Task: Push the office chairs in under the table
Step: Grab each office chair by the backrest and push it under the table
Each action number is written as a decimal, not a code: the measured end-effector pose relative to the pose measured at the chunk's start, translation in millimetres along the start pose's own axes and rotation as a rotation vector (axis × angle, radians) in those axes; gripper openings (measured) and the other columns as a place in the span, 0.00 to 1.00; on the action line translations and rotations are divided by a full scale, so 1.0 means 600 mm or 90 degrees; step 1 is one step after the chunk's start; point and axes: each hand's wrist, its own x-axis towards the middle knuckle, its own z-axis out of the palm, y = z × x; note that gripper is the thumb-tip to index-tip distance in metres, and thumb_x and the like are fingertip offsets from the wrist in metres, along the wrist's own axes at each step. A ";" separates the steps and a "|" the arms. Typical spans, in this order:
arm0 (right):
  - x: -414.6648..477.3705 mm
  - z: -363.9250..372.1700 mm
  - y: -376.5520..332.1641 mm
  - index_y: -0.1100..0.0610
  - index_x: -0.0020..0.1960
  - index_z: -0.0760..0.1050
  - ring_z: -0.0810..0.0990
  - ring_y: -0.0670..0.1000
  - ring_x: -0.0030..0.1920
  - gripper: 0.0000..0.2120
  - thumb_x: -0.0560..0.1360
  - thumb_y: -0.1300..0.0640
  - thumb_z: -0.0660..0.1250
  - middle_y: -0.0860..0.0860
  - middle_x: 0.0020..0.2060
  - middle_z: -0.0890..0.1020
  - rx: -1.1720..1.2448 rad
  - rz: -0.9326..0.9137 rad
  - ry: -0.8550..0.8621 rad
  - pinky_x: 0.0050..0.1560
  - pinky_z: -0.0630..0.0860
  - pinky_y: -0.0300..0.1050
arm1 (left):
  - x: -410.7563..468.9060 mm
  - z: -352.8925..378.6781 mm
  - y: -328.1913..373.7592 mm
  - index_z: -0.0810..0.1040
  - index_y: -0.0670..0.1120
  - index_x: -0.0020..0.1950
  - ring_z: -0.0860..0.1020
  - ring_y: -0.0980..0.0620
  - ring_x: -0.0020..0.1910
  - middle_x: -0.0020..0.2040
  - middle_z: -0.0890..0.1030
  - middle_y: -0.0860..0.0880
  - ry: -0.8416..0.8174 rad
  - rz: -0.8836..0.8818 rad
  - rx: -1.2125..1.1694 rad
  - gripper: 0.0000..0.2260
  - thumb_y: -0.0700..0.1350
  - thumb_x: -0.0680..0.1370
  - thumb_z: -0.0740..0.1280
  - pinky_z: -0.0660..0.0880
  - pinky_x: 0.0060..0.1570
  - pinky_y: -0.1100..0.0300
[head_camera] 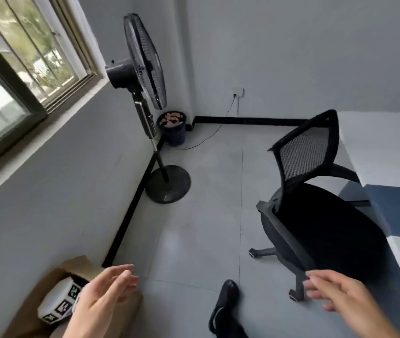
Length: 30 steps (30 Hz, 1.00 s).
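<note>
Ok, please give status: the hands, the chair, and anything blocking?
Left hand and right hand open, empty. Office chair beside table, seat not yet under. Floor around the chair looks free; fan stands apart.

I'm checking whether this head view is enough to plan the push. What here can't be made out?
- Office chair: the seat hides most of its base, so only two casters show.
- Table: cut off by the right edge; its legs and the space under it are unseen.
- Other chairs: only a dark sliver at the right edge, unidentifiable.
- Left hand and right hand: motion-blurred, touching nothing.
- Bin contents: too small.
</note>
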 end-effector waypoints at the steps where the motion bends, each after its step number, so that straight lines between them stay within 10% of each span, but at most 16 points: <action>1: 0.032 0.009 -0.013 0.57 0.48 0.82 0.85 0.54 0.44 0.05 0.75 0.62 0.67 0.53 0.40 0.87 0.008 0.007 0.007 0.41 0.76 0.46 | 0.038 0.010 0.012 0.81 0.42 0.49 0.83 0.48 0.39 0.40 0.86 0.43 -0.010 -0.007 0.001 0.07 0.38 0.77 0.63 0.76 0.42 0.56; 14: 0.411 0.053 -0.326 0.52 0.50 0.81 0.85 0.44 0.43 0.06 0.76 0.56 0.67 0.48 0.43 0.87 0.053 -0.062 0.055 0.45 0.76 0.44 | 0.484 0.089 0.285 0.81 0.44 0.50 0.84 0.46 0.45 0.42 0.86 0.45 -0.088 0.061 0.078 0.08 0.40 0.78 0.63 0.78 0.50 0.45; 30: 0.653 0.074 -0.438 0.53 0.51 0.81 0.82 0.45 0.50 0.06 0.76 0.59 0.67 0.47 0.46 0.85 0.164 0.066 0.449 0.48 0.76 0.41 | 1.016 0.353 0.573 0.81 0.44 0.48 0.83 0.44 0.44 0.39 0.86 0.45 -0.408 0.163 0.191 0.07 0.39 0.78 0.63 0.77 0.43 0.52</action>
